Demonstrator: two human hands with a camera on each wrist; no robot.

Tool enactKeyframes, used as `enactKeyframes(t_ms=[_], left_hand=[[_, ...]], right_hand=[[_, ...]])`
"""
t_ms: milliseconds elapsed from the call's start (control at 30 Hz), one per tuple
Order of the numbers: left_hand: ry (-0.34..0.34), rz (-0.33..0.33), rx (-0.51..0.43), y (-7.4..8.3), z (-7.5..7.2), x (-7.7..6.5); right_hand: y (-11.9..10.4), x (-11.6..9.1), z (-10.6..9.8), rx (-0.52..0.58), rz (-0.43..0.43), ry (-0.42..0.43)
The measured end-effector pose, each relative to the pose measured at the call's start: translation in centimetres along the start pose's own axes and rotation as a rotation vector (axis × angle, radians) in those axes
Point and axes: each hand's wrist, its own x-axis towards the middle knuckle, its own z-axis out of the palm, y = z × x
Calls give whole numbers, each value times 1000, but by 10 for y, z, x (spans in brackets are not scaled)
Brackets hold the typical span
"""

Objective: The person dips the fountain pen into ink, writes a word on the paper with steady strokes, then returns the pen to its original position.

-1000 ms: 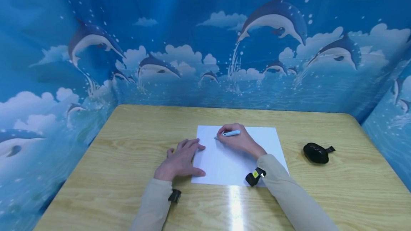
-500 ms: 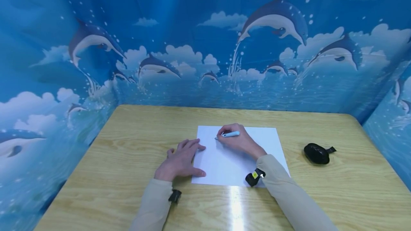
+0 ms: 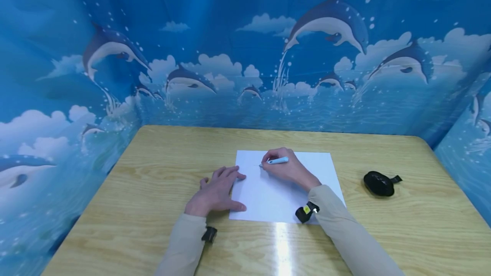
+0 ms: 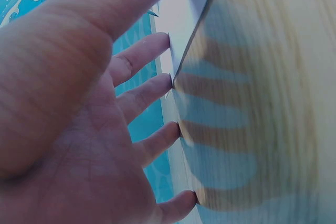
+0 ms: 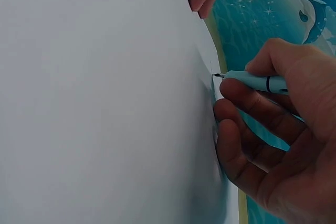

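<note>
A sheet of white paper point(image 3: 264, 199) lies on the wooden table. My right hand point(image 3: 288, 168) pinches a light blue fountain pen point(image 3: 278, 160) between thumb and fingers. In the right wrist view the metal nib of the pen point(image 5: 254, 81) is right at the paper's surface, where a thin faint line shows. My left hand point(image 3: 216, 193) lies spread at the sheet's left edge, thumb and index fingertips on the paper. In the left wrist view the straight fingers point(image 4: 149, 95) reach down to the table, the outer ones beside the sheet's edge.
A glossy black oval object point(image 3: 378, 183) with a short strap lies on the table point(image 3: 153, 173) to the right of the paper. A blue curtain point(image 3: 230, 110) printed with dolphins hangs behind the table and along both sides. Small black cameras sit on both wrists.
My right hand has shifted slightly right with the pen, and a faint line shows on the paper left of the nib. The left hand stays in place.
</note>
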Motion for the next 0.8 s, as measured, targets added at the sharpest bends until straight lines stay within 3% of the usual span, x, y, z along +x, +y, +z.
enactKeyframes(t_ms=[800], left_hand=[[9, -5, -2, 1, 1, 0]], right_hand=[[11, -9, -12, -6, 34, 2]])
